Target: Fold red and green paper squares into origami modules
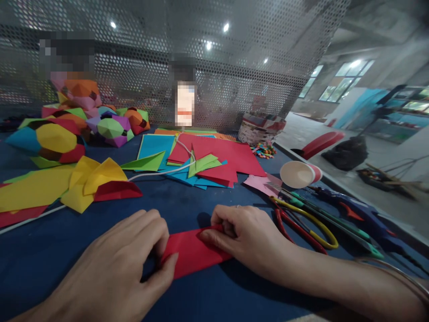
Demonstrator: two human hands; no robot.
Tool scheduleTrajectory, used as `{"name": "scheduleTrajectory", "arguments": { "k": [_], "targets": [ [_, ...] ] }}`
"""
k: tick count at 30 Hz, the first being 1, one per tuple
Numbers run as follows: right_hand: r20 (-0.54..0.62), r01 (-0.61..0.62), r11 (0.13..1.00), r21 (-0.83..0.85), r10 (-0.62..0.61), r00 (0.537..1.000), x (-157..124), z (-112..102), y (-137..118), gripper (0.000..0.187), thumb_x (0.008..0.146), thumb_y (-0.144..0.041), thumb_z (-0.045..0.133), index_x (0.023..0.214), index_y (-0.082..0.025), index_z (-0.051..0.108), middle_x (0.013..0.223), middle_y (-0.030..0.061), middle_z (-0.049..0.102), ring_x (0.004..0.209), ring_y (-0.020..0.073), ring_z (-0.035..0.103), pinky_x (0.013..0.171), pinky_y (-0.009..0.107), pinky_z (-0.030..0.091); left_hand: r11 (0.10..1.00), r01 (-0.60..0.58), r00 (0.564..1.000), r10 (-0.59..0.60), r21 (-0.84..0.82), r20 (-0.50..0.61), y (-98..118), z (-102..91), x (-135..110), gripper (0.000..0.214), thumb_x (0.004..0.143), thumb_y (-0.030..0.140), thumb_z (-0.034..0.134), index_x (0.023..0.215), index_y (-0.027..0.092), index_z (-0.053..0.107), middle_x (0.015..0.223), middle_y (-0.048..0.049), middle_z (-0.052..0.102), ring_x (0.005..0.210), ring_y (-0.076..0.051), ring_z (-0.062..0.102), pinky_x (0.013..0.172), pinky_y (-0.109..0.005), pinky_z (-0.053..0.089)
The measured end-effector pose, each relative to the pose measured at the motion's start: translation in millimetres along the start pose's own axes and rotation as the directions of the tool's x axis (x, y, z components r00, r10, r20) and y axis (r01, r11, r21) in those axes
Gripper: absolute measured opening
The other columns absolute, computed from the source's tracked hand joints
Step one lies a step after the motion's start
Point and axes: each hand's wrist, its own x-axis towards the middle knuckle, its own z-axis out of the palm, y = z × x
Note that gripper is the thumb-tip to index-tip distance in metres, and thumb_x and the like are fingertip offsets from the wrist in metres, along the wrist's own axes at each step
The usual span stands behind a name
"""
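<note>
A folded strip of red paper (192, 251) lies between my two hands, low over the dark blue tabletop (187, 299). My left hand (130, 264) pinches its left end, thumb on top at the near corner. The curled fingers of my right hand (244, 237) grip the right part, with the thumb pressed flat along the upper face. Under my right hand the paper's far end is hidden. Beyond the hands, loose sheets form a pile, with a large red sheet (217, 152) on top and a blue sheet (154, 150) at its left.
Scissors (321, 237), a green cutter (335, 219) and a blue glue gun (372, 219) lie at right beside a tipped paper cup (296, 174). Folded yellow paper pieces (90, 179), a white cord (150, 173) and colourful paper balls (56, 138) occupy the left. A perforated metal screen (214, 80) stands behind.
</note>
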Motion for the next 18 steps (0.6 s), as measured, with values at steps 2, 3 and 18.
{"name": "scheduleTrajectory", "arguments": {
  "k": [2, 3, 18],
  "targets": [
    [0.01, -0.004, 1.0, 0.001, 0.004, 1.0, -0.3, -0.3, 0.3, 0.025, 0.098, -0.034, 0.083, 0.083, -0.021, 0.068, 0.065, -0.0062, 0.059, 0.059, 0.0116, 0.048, 0.06, 0.026, 0.024, 1.0, -0.01, 1.0, 0.01, -0.001, -0.028, -0.8, -0.2, -3.3, 0.008, 0.093, 0.019, 0.054, 0.095, 0.026, 0.052, 0.089, -0.0002, 0.066, 0.076, -0.019, 0.067, 0.064, -0.029, 0.05],
    [0.017, -0.003, 1.0, 0.001, 0.003, 1.0, -0.4, -0.3, 0.6, 0.026, 0.099, -0.034, 0.083, 0.082, -0.021, 0.068, 0.065, -0.0063, 0.059, 0.059, 0.0114, 0.047, 0.06, 0.026, 0.023, 0.999, -0.042, 0.999, 0.043, 0.013, -0.028, -1.3, 0.0, -5.6, 0.014, 0.094, 0.016, 0.052, 0.104, 0.026, 0.057, 0.102, -0.0032, 0.07, 0.088, -0.021, 0.071, 0.073, -0.03, 0.053],
    [-0.028, 0.044, 0.999, 0.024, -0.043, 0.999, -5.2, 2.4, 1.8, 0.021, 0.095, -0.036, 0.084, 0.101, -0.021, 0.07, 0.066, -0.0072, 0.054, 0.061, 0.0143, 0.049, 0.063, 0.027, 0.029, 0.948, -0.085, 0.955, 0.165, -0.306, 0.245, -5.3, 17.0, -21.2, 0.027, 0.11, 0.019, 0.057, 0.117, 0.036, 0.078, 0.096, 0.0057, 0.08, 0.083, -0.015, 0.074, 0.073, -0.02, 0.054]
  ]
}}
